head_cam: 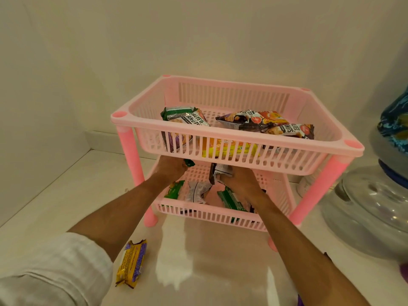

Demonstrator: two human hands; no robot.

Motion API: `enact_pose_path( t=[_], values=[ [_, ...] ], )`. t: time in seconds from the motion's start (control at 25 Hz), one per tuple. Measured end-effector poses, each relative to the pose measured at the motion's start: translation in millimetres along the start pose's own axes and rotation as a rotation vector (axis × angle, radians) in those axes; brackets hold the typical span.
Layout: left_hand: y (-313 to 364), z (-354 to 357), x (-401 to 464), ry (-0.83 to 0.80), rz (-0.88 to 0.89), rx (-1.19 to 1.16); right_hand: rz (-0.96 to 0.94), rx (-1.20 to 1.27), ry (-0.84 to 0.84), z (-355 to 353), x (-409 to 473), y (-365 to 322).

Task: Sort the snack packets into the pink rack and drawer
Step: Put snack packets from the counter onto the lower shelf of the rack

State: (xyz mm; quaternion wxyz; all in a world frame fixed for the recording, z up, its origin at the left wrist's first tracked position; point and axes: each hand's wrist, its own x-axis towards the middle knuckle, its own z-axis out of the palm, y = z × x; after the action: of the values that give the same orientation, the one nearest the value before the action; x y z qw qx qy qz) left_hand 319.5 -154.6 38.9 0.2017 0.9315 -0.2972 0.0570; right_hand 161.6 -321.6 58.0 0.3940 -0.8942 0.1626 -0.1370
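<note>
A pink two-tier rack (238, 133) stands on the white counter. Its top basket holds several packets, among them a salted peanuts pack (189, 118) and a dark nuts pack (254, 120). Both my hands reach under the top basket into the lower basket (209, 212). My left hand (171, 167) grips a green packet (188, 162). My right hand (238, 180) holds a black and silver packet (220, 172). More green and silver packets (198, 191) lie in the lower basket. A yellow and purple packet (132, 263) lies on the counter near my left forearm.
A large clear water jar (371, 208) with a blue patterned object (395, 122) on it stands at the right, close to the rack's leg. White walls close in behind and to the left. A white sleeve (55, 268) covers my left upper arm.
</note>
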Motion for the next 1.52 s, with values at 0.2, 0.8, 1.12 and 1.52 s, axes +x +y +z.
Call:
enact_pose_path(
  t=[0.2,0.8,1.12,1.52],
  values=[
    [-13.2,14.2,9.2,0.013,-0.125,-0.057,0.054,0.004,0.038,14.4,22.5,-4.1],
    [-17.5,29.4,12.3,0.064,-0.135,0.096,-0.082,-0.348,-0.006,57.0,24.7,-24.5],
    [-7.6,19.4,-1.3,0.167,-0.033,0.05,-0.23,-0.368,0.077,40.0,-24.9,-24.4],
    [39.3,-12.5,-98.5,0.34,0.289,-0.094,-0.367,-0.389,0.244,23.9,-111.3,-0.8]
  ],
)
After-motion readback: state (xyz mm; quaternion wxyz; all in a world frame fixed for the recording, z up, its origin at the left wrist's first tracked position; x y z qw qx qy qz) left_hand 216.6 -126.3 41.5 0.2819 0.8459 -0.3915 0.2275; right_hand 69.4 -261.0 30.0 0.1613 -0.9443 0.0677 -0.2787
